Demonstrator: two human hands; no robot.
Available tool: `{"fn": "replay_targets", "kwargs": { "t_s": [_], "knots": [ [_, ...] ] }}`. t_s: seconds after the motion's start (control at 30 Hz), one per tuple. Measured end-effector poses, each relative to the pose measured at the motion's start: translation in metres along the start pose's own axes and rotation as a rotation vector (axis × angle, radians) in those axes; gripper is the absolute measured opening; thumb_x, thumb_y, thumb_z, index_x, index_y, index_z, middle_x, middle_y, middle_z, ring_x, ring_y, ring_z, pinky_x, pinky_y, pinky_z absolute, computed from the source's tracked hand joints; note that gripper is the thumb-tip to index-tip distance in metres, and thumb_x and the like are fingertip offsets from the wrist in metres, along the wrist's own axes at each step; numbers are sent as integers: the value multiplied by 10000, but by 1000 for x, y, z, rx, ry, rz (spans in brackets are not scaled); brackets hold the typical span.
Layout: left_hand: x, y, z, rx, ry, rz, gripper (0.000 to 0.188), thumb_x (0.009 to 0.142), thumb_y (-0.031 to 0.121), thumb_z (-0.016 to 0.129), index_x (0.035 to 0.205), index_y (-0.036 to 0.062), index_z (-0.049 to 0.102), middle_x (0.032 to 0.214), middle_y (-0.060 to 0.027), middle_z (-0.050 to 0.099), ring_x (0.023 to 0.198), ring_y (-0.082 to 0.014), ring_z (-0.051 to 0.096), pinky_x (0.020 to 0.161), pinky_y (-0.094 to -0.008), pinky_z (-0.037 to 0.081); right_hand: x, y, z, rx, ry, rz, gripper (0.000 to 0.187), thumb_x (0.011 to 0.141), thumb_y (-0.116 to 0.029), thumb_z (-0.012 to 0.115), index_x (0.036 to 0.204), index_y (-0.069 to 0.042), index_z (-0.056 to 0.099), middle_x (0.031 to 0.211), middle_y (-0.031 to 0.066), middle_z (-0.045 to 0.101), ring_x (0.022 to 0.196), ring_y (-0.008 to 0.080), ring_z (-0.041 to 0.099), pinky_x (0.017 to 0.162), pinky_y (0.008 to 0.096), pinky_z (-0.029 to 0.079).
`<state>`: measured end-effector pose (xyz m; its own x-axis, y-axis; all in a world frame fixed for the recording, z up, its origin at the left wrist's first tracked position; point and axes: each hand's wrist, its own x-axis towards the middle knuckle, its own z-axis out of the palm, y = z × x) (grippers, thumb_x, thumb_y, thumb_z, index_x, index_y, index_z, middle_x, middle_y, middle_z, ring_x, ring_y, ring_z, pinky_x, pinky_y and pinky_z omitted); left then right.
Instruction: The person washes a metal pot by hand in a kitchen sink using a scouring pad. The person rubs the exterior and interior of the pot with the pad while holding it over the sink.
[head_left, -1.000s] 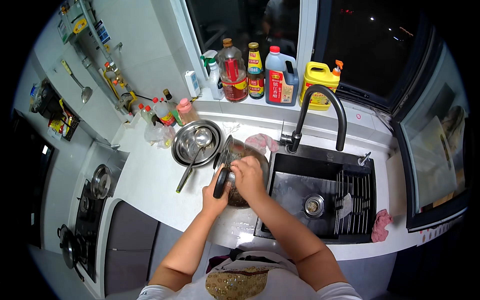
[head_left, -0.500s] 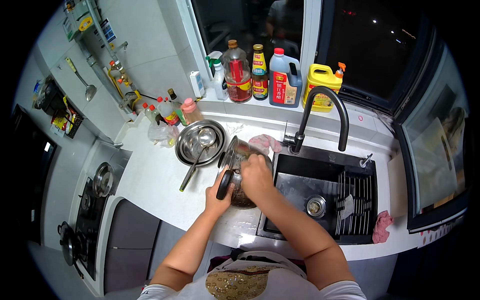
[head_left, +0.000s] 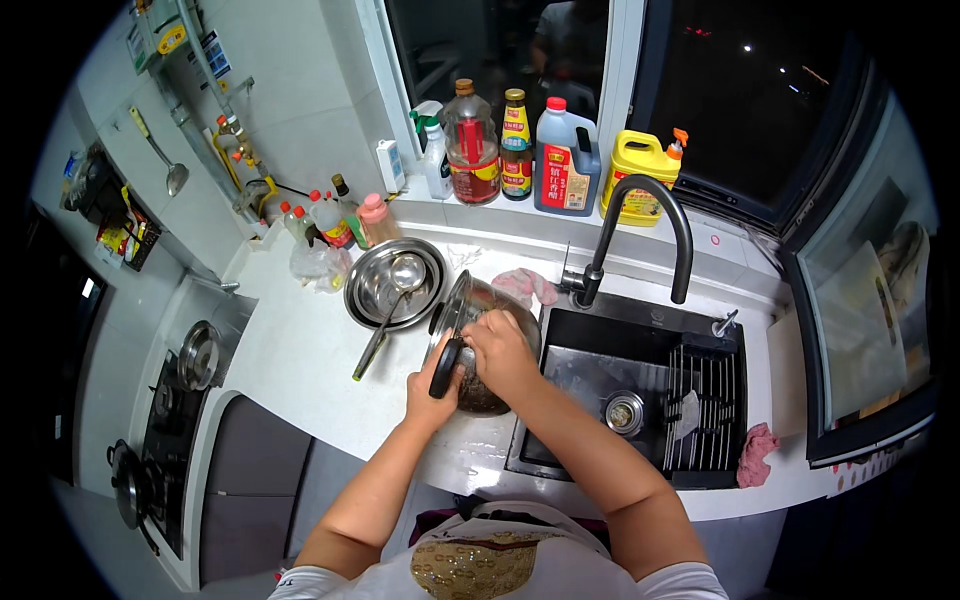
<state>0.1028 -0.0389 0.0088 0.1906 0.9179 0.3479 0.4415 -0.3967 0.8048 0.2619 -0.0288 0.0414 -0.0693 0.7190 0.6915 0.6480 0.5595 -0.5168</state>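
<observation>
The left hand [head_left: 432, 388] is closed round the black handle [head_left: 444, 368], tilting the pot [head_left: 478, 340] on the counter [head_left: 290, 350] beside the sink [head_left: 640, 390], apparently so the right hand [head_left: 500, 352], fingers curled and pressing inside, can reach. Farther off, a ladle [head_left: 385, 310] rests in bowls [head_left: 395, 285]; bottles [head_left: 520, 150] line the sill.

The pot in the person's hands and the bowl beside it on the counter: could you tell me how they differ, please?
The pot is tilted on its side at the sink's edge; the bowl sits flat and upright. The pot has a black handle, gripped by the left hand, with the right hand on it; the bowl has no handle and is untouched. The bowl holds a ladle; the pot's inside is hidden. Both are shiny metal on the white counter.
</observation>
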Motion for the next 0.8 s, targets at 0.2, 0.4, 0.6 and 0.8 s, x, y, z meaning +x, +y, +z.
{"fn": "replay_targets", "kwargs": {
  "t_s": [0.2, 0.4, 0.6, 0.8],
  "knots": [
    [-3, 4, -4, 13, -26, 15, 570, 835, 72, 653, 1372, 129, 472, 962, -184, 682, 785, -363, 679, 673, -348, 527, 6, 6, -22, -121, -206, -180, 175, 707, -6, 580, 871, -37, 631, 886, 92, 535, 878, 277, 530, 734, 365, 485],
    [0, 6, -9, -27, -35, -45, 556, 840, 73, 654, 1366, 107, 476, 940, -180, 681, 747, -360, 673, 667, -345, 523, -4, 23, -22, -57, -198, -242, 235, 679, 21, 608, 905, -42, 617, 873, 89, 518, 865, 283, 523, 727, 357, 477],
    [0, -4, -8, -15, -8, 20, 546, 849, 94, 658, 1364, 98, 477, 926, -162, 689, 711, -338, 675, 649, -333, 516, 6, 18, -14, 46, -131, -224, 267, 675, 54, 611, 928, -30, 609, 887, 93, 517, 855, 289, 531, 736, 379, 468],
    [-4, -2, -11, -45, -20, -22, 552, 848, 104, 660, 1368, 107, 476, 890, -159, 688, 681, -310, 679, 647, -335, 518, -2, 28, -25, 18, -222, -244, 256, 703, 54, 599, 941, -37, 619, 898, 101, 521, 862, 287, 526, 741, 373, 462]
  ]
}}
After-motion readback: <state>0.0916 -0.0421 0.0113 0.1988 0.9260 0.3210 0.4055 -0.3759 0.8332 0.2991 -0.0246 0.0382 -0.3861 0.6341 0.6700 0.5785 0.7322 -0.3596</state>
